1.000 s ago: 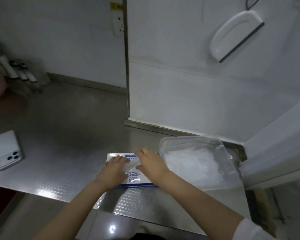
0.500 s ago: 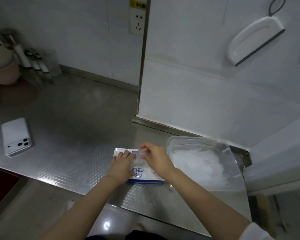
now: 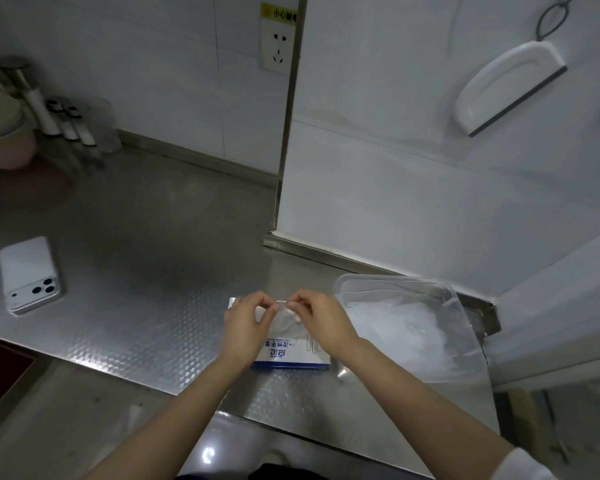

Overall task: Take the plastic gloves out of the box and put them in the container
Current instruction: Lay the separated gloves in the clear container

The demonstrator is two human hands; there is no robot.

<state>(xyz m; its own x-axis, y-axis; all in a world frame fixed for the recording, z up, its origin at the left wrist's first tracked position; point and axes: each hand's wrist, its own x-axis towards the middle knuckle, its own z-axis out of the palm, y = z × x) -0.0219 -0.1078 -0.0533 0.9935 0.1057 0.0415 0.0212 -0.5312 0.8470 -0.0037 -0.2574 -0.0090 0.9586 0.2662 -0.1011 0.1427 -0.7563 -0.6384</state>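
A flat white and blue glove box (image 3: 291,355) lies on the steel counter near its front edge. Above the box's far end, my left hand (image 3: 246,323) and my right hand (image 3: 321,320) both pinch a thin clear plastic glove (image 3: 286,317) that rises out of the box between them. Right of the box stands a clear plastic container (image 3: 454,299) with a heap of crumpled clear gloves (image 3: 402,327) inside. The box's opening is hidden under my hands.
A white phone (image 3: 28,273) lies face down at the counter's left. Bowls (image 3: 0,133) and utensils (image 3: 59,123) stand at the back left. A white wall corner (image 3: 281,202) juts out behind the box. A squeegee (image 3: 506,88) hangs on the wall.
Both hands have lifted off the box top and come together at its far end, drawing the clear glove up between their fingertips. The camera view has shifted down and right.
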